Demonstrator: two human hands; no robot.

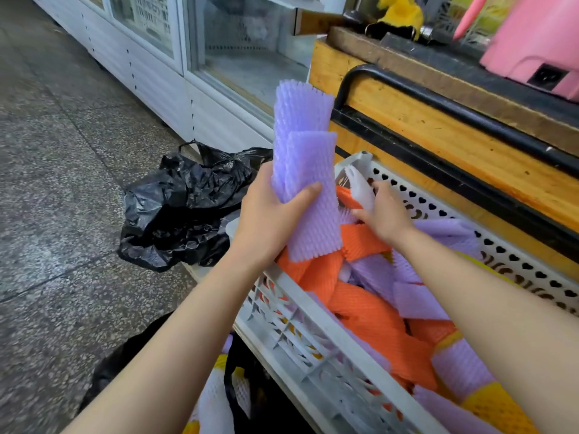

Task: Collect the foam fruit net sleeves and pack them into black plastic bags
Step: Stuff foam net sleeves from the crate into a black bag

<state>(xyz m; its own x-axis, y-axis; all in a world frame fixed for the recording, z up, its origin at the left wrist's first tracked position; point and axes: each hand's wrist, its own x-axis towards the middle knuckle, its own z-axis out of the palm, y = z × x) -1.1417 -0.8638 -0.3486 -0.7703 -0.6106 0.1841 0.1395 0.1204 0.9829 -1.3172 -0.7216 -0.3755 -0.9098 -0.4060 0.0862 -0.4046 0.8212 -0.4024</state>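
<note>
A left hand (272, 211) grips upright purple foam sleeves (305, 170) above a white crate (300, 311). Just right of it, the right hand (383, 211) reaches among orange sleeves (366, 311). A crumpled black bag (185, 208) lies left of the left hand.

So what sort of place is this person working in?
Probably a fruit shop or market stall: a white perforated plastic crate heaped with colourful foam fruit net sleeves, white glass-doored display coolers, and a yellow wooden counter with a black rail.
</note>
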